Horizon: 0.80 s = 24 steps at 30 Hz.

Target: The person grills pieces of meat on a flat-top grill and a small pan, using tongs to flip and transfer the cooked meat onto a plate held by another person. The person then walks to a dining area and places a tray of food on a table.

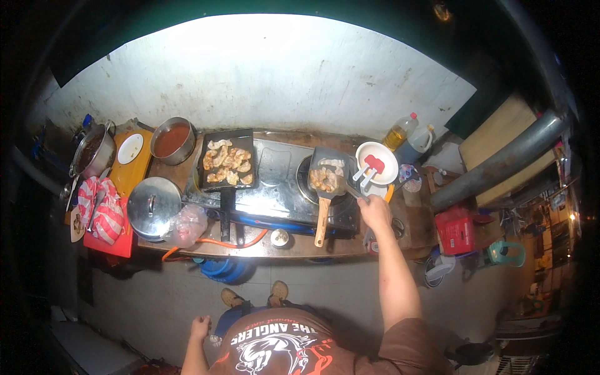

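My right hand [375,213] is closed round the handle of a dark grey spatula [354,190], whose far end reaches into the square frying pan [316,183] on the right burner. Browning meat pieces [325,177] lie in that pan, and its wooden handle [322,222] points toward me, untouched. A second dark square pan [227,132], filled with browned meat pieces [229,164], sits on the left of the gas stove [275,201]. Down beside my body, away from the counter, my left hand [200,326] hangs with curled fingers and nothing visible in it.
Right of the stove stand a white bowl [389,155] with red spatulas [374,165] and an oil bottle [400,132]. To the left are a pot of reddish liquid [172,123], a lidded pot [141,219], a plastic bag [187,226] and a yellow board [134,176]. An orange hose [232,244] runs along the front.
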Each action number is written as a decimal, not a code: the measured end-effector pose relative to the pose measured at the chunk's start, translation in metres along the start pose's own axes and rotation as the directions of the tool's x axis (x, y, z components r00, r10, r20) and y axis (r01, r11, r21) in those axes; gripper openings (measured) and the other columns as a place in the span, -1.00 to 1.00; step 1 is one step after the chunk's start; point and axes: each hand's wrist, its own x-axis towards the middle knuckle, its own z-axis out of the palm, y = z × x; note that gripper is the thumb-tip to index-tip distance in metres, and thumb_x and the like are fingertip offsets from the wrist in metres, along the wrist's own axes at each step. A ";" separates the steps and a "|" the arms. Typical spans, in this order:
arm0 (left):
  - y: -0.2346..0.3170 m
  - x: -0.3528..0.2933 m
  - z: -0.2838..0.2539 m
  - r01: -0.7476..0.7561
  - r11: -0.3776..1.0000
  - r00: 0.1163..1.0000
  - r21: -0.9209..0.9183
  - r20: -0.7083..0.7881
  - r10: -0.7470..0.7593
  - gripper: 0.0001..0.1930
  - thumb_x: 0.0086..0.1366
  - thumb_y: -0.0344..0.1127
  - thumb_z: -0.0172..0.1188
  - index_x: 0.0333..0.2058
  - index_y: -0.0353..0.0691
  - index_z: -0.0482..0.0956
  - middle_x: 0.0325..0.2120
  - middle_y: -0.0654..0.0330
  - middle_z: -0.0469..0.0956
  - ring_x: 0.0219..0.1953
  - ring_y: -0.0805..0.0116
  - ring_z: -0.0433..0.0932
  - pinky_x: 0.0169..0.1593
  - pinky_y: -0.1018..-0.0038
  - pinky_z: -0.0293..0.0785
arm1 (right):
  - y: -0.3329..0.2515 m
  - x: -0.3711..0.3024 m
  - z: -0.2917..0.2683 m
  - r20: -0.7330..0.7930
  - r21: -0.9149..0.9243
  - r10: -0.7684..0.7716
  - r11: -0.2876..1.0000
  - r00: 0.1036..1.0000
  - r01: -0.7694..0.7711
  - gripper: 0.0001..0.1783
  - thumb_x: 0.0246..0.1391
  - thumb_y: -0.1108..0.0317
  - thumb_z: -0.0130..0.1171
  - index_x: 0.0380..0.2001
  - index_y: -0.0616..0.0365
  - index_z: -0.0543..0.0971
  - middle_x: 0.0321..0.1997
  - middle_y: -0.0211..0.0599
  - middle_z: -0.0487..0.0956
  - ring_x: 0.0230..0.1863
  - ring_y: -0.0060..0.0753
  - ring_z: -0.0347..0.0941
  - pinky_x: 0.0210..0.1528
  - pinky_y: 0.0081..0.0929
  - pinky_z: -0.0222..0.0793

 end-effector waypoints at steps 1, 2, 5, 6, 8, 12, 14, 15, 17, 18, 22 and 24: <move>0.002 0.000 0.000 -0.010 1.000 1.000 -0.005 0.005 0.010 -0.66 0.34 -0.12 0.13 -0.19 -0.35 0.51 -0.38 0.15 0.59 -0.43 0.39 0.54 -0.44 0.44 0.42 | 0.000 0.000 -0.003 -0.022 0.024 0.008 1.000 1.000 -0.008 -0.51 0.09 -0.01 0.14 -0.23 0.28 0.64 -0.23 0.21 0.61 -0.09 0.20 0.54 -0.04 -0.05 0.42; 0.003 0.000 0.001 -0.010 1.000 1.000 -0.014 0.004 0.010 -0.66 0.34 -0.13 0.13 -0.19 -0.35 0.51 -0.39 0.16 0.59 -0.43 0.40 0.54 -0.44 0.44 0.42 | -0.002 -0.001 -0.006 -0.034 0.039 0.038 0.999 0.999 -0.036 -0.51 0.10 -0.01 0.14 -0.22 0.28 0.64 -0.23 0.21 0.61 -0.09 0.20 0.54 -0.03 -0.05 0.42; 0.004 0.000 0.002 -0.004 0.999 1.000 -0.033 -0.002 0.004 -0.68 0.34 -0.13 0.13 -0.18 -0.33 0.51 -0.40 0.18 0.59 -0.45 0.40 0.53 -0.45 0.45 0.41 | -0.003 -0.007 -0.024 -0.045 0.064 0.029 0.998 0.999 -0.027 -0.57 0.13 0.02 0.13 -0.21 0.20 0.63 -0.23 0.14 0.62 -0.11 0.19 0.55 -0.06 0.00 0.42; 0.003 -0.001 0.002 -0.003 0.999 1.000 -0.036 -0.003 0.003 -0.68 0.34 -0.13 0.13 -0.18 -0.32 0.51 -0.41 0.18 0.59 -0.45 0.41 0.52 -0.45 0.46 0.41 | -0.005 -0.009 -0.029 -0.054 0.034 0.016 0.999 0.998 -0.015 -0.57 0.13 0.02 0.12 -0.20 0.19 0.63 -0.23 0.14 0.62 -0.11 0.19 0.55 -0.07 0.00 0.42; 0.003 -0.002 0.002 -0.010 1.000 1.000 -0.025 0.004 0.010 -0.70 0.34 -0.09 0.14 -0.24 -0.24 0.47 -0.42 0.19 0.57 -0.46 0.38 0.52 -0.46 0.42 0.39 | -0.010 -0.010 -0.037 -0.102 -0.011 -0.026 1.000 0.994 0.025 -0.58 0.14 0.04 0.12 -0.17 0.18 0.62 -0.23 0.13 0.63 -0.11 0.18 0.55 -0.08 0.00 0.42; 0.003 -0.006 0.000 0.014 1.000 1.000 -0.012 0.014 -0.014 -0.70 0.34 -0.12 0.13 -0.20 -0.28 0.50 -0.42 0.21 0.56 -0.49 0.42 0.49 -0.50 0.48 0.37 | -0.021 -0.005 -0.052 -0.068 -0.055 -0.017 0.998 0.998 0.013 -0.57 0.11 0.04 0.15 -0.16 0.19 0.62 -0.29 0.07 0.64 -0.16 0.15 0.56 -0.09 -0.02 0.42; 0.004 -0.007 -0.001 0.014 1.000 1.000 -0.026 0.014 -0.014 -0.70 0.34 -0.12 0.13 -0.21 -0.28 0.50 -0.42 0.22 0.56 -0.49 0.43 0.49 -0.50 0.48 0.36 | -0.027 -0.006 -0.059 -0.078 -0.106 -0.064 0.993 0.995 0.055 -0.61 0.14 0.07 0.14 -0.19 0.19 0.60 -0.29 0.10 0.63 -0.18 0.17 0.57 -0.11 0.02 0.43; 0.005 -0.007 -0.002 0.023 0.999 1.000 -0.029 0.008 -0.023 -0.70 0.34 -0.12 0.13 -0.22 -0.28 0.50 -0.43 0.22 0.56 -0.49 0.44 0.49 -0.51 0.49 0.36 | -0.030 -0.007 -0.062 -0.083 -0.140 -0.070 0.989 0.994 0.058 -0.63 0.15 0.08 0.13 -0.20 0.18 0.59 -0.29 0.11 0.63 -0.18 0.18 0.57 -0.12 0.03 0.44; 0.006 -0.007 -0.004 0.016 0.999 1.000 -0.037 0.008 -0.016 -0.70 0.34 -0.12 0.13 -0.22 -0.29 0.51 -0.43 0.22 0.56 -0.49 0.44 0.49 -0.51 0.49 0.36 | -0.036 -0.008 -0.069 -0.087 -0.205 -0.127 0.973 0.988 0.107 -0.65 0.15 0.10 0.14 -0.22 0.18 0.58 -0.30 0.10 0.63 -0.23 0.18 0.58 -0.16 0.04 0.45; 0.006 -0.006 -0.005 0.023 0.999 1.000 -0.033 0.007 -0.023 -0.70 0.34 -0.12 0.13 -0.22 -0.29 0.51 -0.43 0.21 0.56 -0.49 0.44 0.50 -0.51 0.48 0.36 | -0.038 -0.009 -0.071 -0.087 -0.242 -0.148 0.962 0.985 0.123 -0.67 0.15 0.12 0.14 -0.22 0.18 0.57 -0.31 0.10 0.64 -0.25 0.18 0.58 -0.18 0.05 0.45; 0.004 -0.001 -0.004 0.015 0.998 1.000 -0.059 0.006 -0.015 -0.69 0.34 -0.11 0.13 -0.24 -0.30 0.51 -0.42 0.19 0.58 -0.47 0.41 0.52 -0.49 0.47 0.39 | -0.041 -0.010 -0.072 -0.106 -0.323 -0.311 0.909 0.944 0.263 -0.71 0.12 0.18 0.17 -0.26 0.19 0.55 -0.37 0.02 0.64 -0.32 0.14 0.59 -0.25 0.01 0.47; 0.001 0.002 -0.001 0.018 0.998 1.000 -0.060 -0.009 -0.019 -0.69 0.34 -0.11 0.13 -0.24 -0.30 0.52 -0.41 0.17 0.59 -0.46 0.40 0.54 -0.47 0.46 0.41 | -0.039 -0.014 -0.064 -0.123 -0.337 -0.398 0.878 0.909 0.339 -0.73 0.11 0.19 0.19 -0.29 0.19 0.54 -0.41 -0.02 0.63 -0.35 0.10 0.59 -0.28 -0.02 0.48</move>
